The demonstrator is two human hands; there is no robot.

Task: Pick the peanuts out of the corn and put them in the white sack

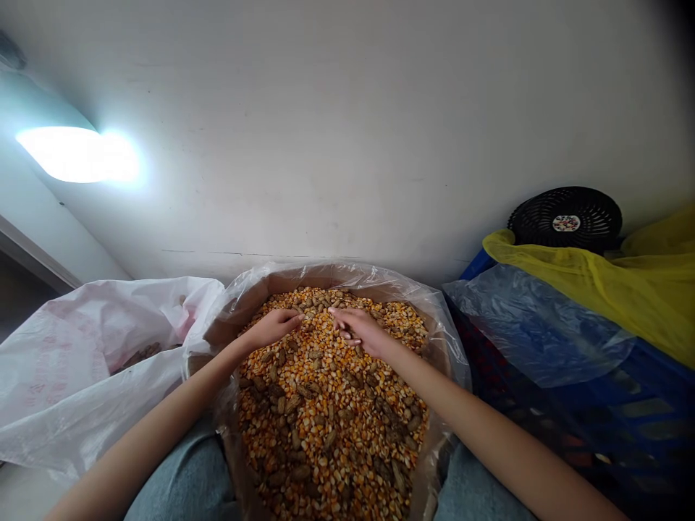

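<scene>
Two arms over corn, left hand bent, grip unclear, right hand loosely spread

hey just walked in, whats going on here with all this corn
A person's bare left hand and right hand are apart, fingers towards each other, over loose yellow-orange corn kernels mixed with brown unshelled peanuts. These fill a brown container lined with clear plastic. Whether either hand grips anything is too small to tell. On the left, a white plastic sack lies open.
</scene>
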